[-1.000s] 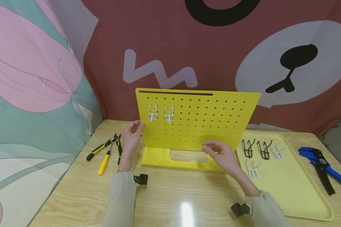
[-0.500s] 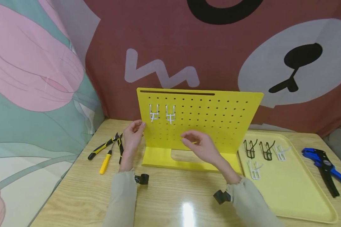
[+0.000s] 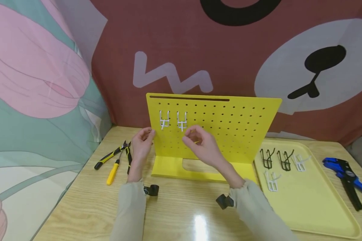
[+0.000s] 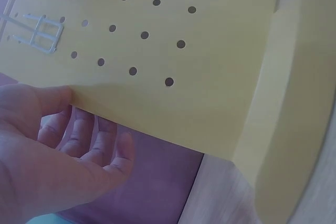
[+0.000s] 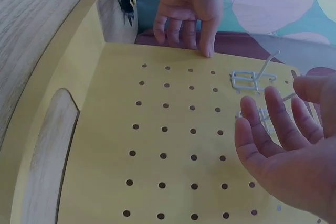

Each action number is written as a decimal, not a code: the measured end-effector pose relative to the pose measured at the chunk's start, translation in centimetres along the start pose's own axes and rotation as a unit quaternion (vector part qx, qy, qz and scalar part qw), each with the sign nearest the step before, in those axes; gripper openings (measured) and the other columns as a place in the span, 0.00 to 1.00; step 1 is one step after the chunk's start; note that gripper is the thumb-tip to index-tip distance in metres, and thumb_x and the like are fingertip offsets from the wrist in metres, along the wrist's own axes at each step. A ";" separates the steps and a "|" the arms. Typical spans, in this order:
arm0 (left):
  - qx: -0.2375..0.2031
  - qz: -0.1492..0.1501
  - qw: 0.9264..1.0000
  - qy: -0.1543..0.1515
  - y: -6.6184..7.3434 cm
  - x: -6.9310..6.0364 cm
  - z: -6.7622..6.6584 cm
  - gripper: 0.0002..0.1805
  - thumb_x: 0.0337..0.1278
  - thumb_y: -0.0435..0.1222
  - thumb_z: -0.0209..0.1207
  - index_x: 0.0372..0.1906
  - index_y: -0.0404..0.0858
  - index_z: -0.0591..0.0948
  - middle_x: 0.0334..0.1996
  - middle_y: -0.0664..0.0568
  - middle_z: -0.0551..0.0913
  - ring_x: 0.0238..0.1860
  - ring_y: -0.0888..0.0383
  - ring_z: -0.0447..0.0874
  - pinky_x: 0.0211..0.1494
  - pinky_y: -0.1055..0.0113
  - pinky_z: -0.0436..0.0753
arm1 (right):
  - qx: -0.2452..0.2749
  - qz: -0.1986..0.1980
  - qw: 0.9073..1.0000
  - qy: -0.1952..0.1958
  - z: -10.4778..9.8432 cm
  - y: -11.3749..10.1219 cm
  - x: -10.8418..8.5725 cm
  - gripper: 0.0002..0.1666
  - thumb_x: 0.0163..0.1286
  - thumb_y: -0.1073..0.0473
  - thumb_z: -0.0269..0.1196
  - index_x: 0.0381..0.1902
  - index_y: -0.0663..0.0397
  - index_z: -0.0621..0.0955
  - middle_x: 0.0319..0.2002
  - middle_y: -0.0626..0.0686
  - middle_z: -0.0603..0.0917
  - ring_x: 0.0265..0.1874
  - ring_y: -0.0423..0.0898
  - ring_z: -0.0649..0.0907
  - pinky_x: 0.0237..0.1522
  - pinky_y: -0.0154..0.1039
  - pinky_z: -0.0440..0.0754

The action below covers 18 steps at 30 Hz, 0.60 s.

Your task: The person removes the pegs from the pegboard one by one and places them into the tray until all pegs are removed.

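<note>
A yellow pegboard stands upright on its folded base. Two white wire hooks hang at its upper left: the outer hook has its prong slanted sideways, and the inner hook sits beside it. At the board's left edge my left hand holds on, thumb on the front and fingers behind. My right hand is in front of the board, just below and right of the inner hook. Its fingers are loosely bent with nothing between them; the right wrist view shows them partly covering that hook.
Right of the board lies a yellow tray with two black hooks and two white hooks. Blue wire strippers lie beyond it. Pliers and a yellow-handled screwdriver lie at the left.
My right hand has moved left and up across the board, from near its lower right toward the inner hook. The left hand has stayed at the edge.
</note>
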<state>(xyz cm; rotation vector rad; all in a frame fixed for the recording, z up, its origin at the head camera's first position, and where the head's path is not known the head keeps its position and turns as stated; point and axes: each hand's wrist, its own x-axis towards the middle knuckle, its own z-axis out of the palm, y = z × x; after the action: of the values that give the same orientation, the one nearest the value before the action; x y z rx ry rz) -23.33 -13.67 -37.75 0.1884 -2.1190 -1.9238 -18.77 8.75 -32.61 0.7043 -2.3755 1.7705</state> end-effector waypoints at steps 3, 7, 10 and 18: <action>0.001 0.003 1.000 0.000 0.0 0.0 0.0 0.13 0.65 0.35 0.59 0.50 0.32 0.80 0.43 0.45 0.83 0.36 0.66 0.77 0.36 0.70 0.77 | 0.018 -0.008 1.000 0.015 0.3 -0.3 0.4 0.11 0.70 0.63 0.60 0.48 0.59 0.74 0.40 0.64 0.84 0.37 0.57 0.83 0.39 0.44 0.81; 0.002 0.003 1.000 -0.003 0.2 -0.1 -0.1 0.14 0.65 0.35 0.58 0.51 0.33 0.80 0.44 0.43 0.82 0.37 0.65 0.77 0.38 0.67 0.78 | 0.034 -0.010 0.999 0.031 0.6 -0.4 0.8 0.13 0.69 0.65 0.59 0.51 0.59 0.75 0.39 0.66 0.84 0.36 0.61 0.83 0.40 0.53 0.81; 0.004 0.000 1.000 -0.006 0.2 -0.1 -0.1 0.14 0.66 0.36 0.58 0.51 0.33 0.80 0.44 0.43 0.82 0.37 0.65 0.77 0.39 0.67 0.78 | 0.045 -0.016 0.998 0.039 0.8 -0.2 1.2 0.12 0.70 0.66 0.59 0.50 0.60 0.77 0.37 0.67 0.83 0.34 0.64 0.82 0.38 0.50 0.82; 0.001 -0.011 1.000 -0.006 0.2 -0.1 -0.1 0.14 0.66 0.37 0.58 0.52 0.35 0.80 0.45 0.43 0.82 0.39 0.62 0.77 0.39 0.67 0.77 | 0.047 -0.024 0.998 0.035 1.1 0.1 1.7 0.12 0.70 0.65 0.59 0.50 0.63 0.77 0.36 0.63 0.84 0.33 0.66 0.82 0.36 0.44 0.84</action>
<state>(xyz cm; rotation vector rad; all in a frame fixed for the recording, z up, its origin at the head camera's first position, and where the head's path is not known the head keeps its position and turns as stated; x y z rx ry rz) -23.18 -13.70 -37.56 0.2021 -2.1349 -1.9387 -20.07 7.21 -32.51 0.6924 -2.2249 1.8645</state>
